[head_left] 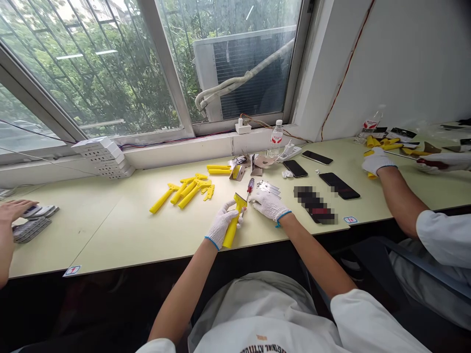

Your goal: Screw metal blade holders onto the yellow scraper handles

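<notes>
My left hand (221,223), in a white knitted glove with a blue cuff, is wrapped round a yellow scraper (231,231). The scraper's handle points down toward the table edge and its head points away from me. My right hand (270,205), gloved alike, is just right of the scraper head, its fingers curled together; whatever they hold is hidden. Beyond those fingers lies a screwdriver (250,185) with a red handle. Several thin metal blades (270,188) and small screws (259,184) lie beside it. More yellow scraper handles (189,192) are grouped at the left.
Phones (339,186) and a water bottle (276,135) are on the table's right part. White boxes (106,156) are stacked by the window. At right, a co-worker's gloved hands (379,162) handle yellow parts; another person's hand (14,213) shows at far left.
</notes>
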{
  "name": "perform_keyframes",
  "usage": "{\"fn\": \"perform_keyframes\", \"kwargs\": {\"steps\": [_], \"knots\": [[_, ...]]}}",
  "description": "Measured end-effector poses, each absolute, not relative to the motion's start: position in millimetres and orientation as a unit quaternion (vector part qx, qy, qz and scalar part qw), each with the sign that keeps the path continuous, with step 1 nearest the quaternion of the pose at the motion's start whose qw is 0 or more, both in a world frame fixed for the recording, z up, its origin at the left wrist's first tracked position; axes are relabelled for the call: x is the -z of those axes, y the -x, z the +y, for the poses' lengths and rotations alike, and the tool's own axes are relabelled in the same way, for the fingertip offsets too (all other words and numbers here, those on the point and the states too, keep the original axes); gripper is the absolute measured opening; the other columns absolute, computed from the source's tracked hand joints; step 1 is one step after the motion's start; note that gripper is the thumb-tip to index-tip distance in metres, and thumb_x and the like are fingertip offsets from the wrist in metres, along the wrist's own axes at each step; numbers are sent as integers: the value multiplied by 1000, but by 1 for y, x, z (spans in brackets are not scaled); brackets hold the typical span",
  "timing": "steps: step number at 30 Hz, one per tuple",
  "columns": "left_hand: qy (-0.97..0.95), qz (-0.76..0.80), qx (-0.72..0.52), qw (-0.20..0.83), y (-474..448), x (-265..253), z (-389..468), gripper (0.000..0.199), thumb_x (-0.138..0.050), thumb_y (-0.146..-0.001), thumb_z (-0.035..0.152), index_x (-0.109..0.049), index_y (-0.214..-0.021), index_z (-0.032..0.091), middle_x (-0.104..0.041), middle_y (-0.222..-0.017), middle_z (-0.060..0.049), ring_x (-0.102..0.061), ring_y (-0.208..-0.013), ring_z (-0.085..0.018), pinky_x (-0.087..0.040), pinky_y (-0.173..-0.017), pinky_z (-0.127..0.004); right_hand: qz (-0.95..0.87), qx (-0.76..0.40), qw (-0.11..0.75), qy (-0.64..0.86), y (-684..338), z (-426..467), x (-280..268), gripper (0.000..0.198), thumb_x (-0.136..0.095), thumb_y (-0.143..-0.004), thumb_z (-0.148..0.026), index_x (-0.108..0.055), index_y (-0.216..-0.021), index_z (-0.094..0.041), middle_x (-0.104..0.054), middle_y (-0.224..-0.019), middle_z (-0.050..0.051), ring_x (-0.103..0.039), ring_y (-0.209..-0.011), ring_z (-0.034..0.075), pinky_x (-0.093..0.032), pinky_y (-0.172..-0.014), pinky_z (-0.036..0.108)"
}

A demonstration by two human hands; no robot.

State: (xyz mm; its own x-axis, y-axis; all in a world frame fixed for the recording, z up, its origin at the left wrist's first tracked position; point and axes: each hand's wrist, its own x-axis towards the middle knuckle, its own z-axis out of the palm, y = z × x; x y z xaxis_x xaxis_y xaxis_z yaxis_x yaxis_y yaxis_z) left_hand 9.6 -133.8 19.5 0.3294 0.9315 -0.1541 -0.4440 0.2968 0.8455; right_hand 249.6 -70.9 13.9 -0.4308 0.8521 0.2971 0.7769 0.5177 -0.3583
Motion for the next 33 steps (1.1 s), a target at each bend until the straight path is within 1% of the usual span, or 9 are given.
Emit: {"fn": "perform_keyframes", "kwargs": {"steps": [5, 14, 20, 24, 33], "knots": [[-357, 344, -468, 732, -11, -22, -134, 87, -84, -81, 17, -46, -159, 21, -77, -120, -15, -69, -67, -14, -54, -59, -26, -847, -86, 211, 480, -247, -71, -13, 39, -67, -109, -42, -69, -137, -16, -67, -138, 13, -69, -120, 21, -61, -106, 42], [-348, 344, -468, 736, -11, -24, -136, 89, -85, -80, 17, -46, -159, 22, -77, -121, -15, -68, -67, -14, -54, -58, -26, -843, -85, 156, 508, -247, -75, -17, 41, -69, -108, -42, -69, -138, -15, -67, -138, 13, -69, -122, 22, -61, -107, 43], [-353, 349, -466, 732, -12, -26, -137, 83, -84, -81, 17, -48, -156, 21, -77, -122, -16, -68, -67, -13, -53, -57, -25, -838, -85, 140, 520, -245, -76, -17, 42, -69, -108, -43, -69, -138, -13, -67, -138, 14, -69, -122, 23, -61, -107, 43], [-354, 344, -462, 737, -11, -24, -136, 80, -83, -82, 17, -48, -154, 22, -76, -124, -16, -68, -68, -13, -53, -58, -25, -835, -85, 161, 519, -244, -76, -15, 42, -70, -107, -43, -69, -137, -13, -68, -136, 14, -69, -120, 23, -62, -105, 42], [-347, 339, -467, 739, -9, -22, -134, 86, -86, -81, 18, -46, -157, 22, -76, -126, -17, -68, -68, -13, -53, -58, -25, -832, -79, 252, 487, -236, -73, -10, 43, -72, -106, -43, -71, -133, -10, -67, -135, 17, -69, -119, 23, -61, -105, 38]]}}
